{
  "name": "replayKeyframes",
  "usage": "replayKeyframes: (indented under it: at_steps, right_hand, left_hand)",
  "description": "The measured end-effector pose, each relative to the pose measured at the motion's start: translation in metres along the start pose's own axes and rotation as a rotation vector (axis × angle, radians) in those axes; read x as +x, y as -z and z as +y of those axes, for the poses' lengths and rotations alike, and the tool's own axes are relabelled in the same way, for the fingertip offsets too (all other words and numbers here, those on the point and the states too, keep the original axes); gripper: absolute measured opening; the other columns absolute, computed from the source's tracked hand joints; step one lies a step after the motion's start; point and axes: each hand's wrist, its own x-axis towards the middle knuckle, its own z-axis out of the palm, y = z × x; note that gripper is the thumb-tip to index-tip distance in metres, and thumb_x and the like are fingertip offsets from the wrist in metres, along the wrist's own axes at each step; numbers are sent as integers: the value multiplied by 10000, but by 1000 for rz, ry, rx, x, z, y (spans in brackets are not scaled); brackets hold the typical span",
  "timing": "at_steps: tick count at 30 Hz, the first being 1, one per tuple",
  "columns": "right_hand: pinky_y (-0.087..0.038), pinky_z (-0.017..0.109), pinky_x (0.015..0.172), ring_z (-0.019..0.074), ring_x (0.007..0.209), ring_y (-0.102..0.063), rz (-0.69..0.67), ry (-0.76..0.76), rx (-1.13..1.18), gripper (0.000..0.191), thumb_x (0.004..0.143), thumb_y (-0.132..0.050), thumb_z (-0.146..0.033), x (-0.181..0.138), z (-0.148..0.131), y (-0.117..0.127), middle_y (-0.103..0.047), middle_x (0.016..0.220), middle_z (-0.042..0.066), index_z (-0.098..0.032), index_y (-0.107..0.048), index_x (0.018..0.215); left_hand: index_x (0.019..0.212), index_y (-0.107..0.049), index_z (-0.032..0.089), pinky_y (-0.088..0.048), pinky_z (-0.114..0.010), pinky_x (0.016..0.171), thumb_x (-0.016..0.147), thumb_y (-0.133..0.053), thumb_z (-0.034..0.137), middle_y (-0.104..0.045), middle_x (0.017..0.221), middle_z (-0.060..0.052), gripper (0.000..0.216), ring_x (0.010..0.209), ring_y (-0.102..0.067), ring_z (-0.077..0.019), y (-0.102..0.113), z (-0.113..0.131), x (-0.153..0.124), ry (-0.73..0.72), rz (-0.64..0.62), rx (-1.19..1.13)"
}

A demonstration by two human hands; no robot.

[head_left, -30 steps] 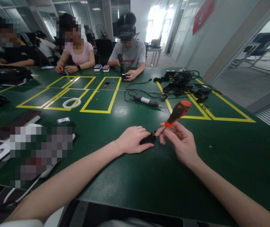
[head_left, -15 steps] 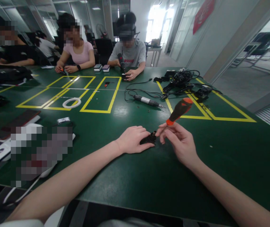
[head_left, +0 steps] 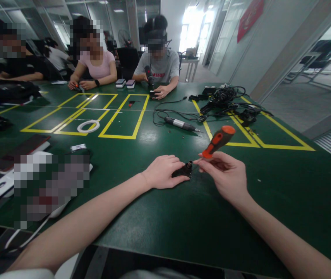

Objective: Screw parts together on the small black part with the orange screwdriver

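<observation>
My left hand point(head_left: 163, 172) is closed round a small black part point(head_left: 185, 170) on the green table, thumb on the near side and fingers on the far side. A short metal cylinder point(head_left: 190, 164) stands up at the part's right end. Just to the right, my right hand point(head_left: 226, 172) grips a screwdriver point(head_left: 220, 140) with an orange and dark grey handle. The handle tilts up and away to the right, above the fingers. Thumb and forefinger pinch low, close to the metal cylinder; the screwdriver's tip is too hidden to make out.
Beyond my hands lies a corded electric screwdriver point(head_left: 179, 123), with a heap of black cables point(head_left: 222, 100) behind it. A roll of white tape point(head_left: 88, 126) sits among yellow tape outlines. Phones and a white power strip point(head_left: 1, 186) are at left. Co-workers sit across the table point(head_left: 142, 217).
The screwdriver's handle has turned, showing more orange, and has dropped slightly. My right fingers have drawn together into a tighter pinch. My left hand holds the black part in the same place.
</observation>
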Motion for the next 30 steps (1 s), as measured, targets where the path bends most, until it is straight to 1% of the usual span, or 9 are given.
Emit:
replayKeyframes:
  at_steps: [3,7,12,14,17,20,23,27,30]
  right_hand:
    - [-591,274,523,154,521,-659,-65,19,49,201,804,-831,-375,0,-2,-1,-760,726,50,-192,-749,820]
    - [-614,288,589,162,586,-685,-136,19,106,234,847,-795,-424,-3,-4,-4,-765,762,48,-202,-741,898]
    - [-614,287,614,174,613,-698,-112,-3,107,234,822,-825,-407,-4,-3,-5,-735,692,21,-211,-696,818]
    - [-606,280,623,167,628,-688,-106,11,97,225,821,-825,-393,-3,-3,-4,-740,731,26,-211,-696,786]
    - [-572,266,577,143,589,-637,-111,26,76,223,843,-799,-395,-1,-4,-2,-732,775,32,-204,-708,774]
    - [-556,283,543,141,536,-610,-134,4,103,253,893,-737,-444,0,-4,-3,-716,732,34,-195,-721,849]
    - [-567,296,539,152,530,-631,-115,-17,156,275,866,-762,-464,0,-3,-4,-734,733,33,-203,-687,909]
    - [-563,280,539,148,529,-629,-70,-43,118,291,832,-801,-431,-1,-3,-3,-739,689,36,-213,-621,764]
    - [-546,273,511,141,508,-605,-59,-47,96,287,829,-802,-427,0,-2,-4,-753,705,54,-206,-631,762]
  left_hand:
    - [953,-656,161,-448,-317,715,989,-555,516,-651,812,-47,371,785,-610,-199,0,0,0,1,-5,-4]
    - [959,-653,160,-445,-317,716,995,-549,507,-651,819,-47,363,789,-609,-201,0,0,0,-10,-3,-21]
    - [934,-644,165,-437,-311,708,998,-546,507,-646,809,-44,361,781,-604,-196,0,-1,0,-9,-8,-43]
    - [907,-637,167,-427,-305,694,996,-556,499,-638,793,-38,352,764,-594,-190,1,-2,0,-9,-13,-65]
    - [861,-623,172,-407,-297,669,989,-578,486,-619,769,-23,342,733,-573,-177,2,-4,1,-8,-16,-109]
    - [832,-614,174,-387,-293,648,980,-597,486,-598,748,-11,346,711,-554,-168,1,-5,1,-3,-8,-141]
    - [819,-609,176,-376,-291,638,977,-601,491,-586,737,-6,352,706,-548,-166,0,-6,1,7,-4,-155]
    - [810,-600,179,-377,-292,640,978,-595,500,-585,737,-4,362,713,-551,-169,1,-5,1,13,-20,-161]
    - [808,-595,178,-381,-294,649,978,-599,491,-589,739,-4,356,714,-551,-170,3,-5,2,-1,-30,-170]
